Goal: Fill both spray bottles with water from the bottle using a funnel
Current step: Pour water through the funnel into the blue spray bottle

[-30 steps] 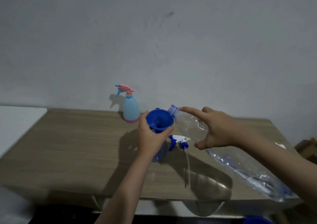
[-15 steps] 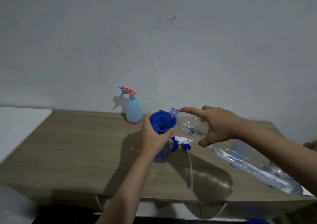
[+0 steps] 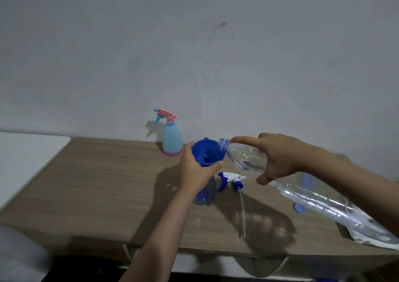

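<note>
On the wooden tabletop (image 3: 97,184), the light-blue spray bottle with a pink trigger (image 3: 171,139) stood at the back, close to the grey wall (image 3: 194,54). In front of it and a touch right, the translucent blue spray bottle (image 3: 205,192) stood with the blue plastic funnel (image 3: 207,152) in its neck, the left hand (image 3: 194,171) around both. Just right of that lay the white-and-blue trigger head (image 3: 230,179), its dip tube (image 3: 242,214) running toward the near edge. Right again, the large clear plastic water bottle (image 3: 302,193) slanted over the tabletop, mouth at the funnel's right rim, the right hand (image 3: 278,156) on its upper part. A small blue cap (image 3: 299,208) sat on the tabletop below it.
</note>
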Tool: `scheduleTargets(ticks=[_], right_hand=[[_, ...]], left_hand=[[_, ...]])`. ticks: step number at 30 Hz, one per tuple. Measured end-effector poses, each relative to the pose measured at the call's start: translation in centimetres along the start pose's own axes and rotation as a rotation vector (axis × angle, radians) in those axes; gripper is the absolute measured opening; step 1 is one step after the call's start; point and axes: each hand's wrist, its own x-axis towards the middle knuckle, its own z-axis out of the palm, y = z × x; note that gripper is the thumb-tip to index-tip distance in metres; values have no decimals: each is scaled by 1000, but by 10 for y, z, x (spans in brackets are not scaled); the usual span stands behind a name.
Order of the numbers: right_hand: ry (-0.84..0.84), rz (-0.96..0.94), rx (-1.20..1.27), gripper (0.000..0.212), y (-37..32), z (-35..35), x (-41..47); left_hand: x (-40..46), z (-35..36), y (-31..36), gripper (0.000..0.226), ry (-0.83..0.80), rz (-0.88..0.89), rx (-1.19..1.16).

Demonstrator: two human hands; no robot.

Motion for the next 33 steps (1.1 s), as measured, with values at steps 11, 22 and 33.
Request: scheduleTargets(ticks=[11,22,33], right_hand=[[-31,6,-33,111,-3,-1,0],[-35,8,-41,111,-1,0,0],[-50,3,-50,112,0,2,2]], left_hand=[[0,-2,4,75,11,-15,12],[2,-1,3,81,21,-10,25],[2,-2,4,75,29,4,30]])
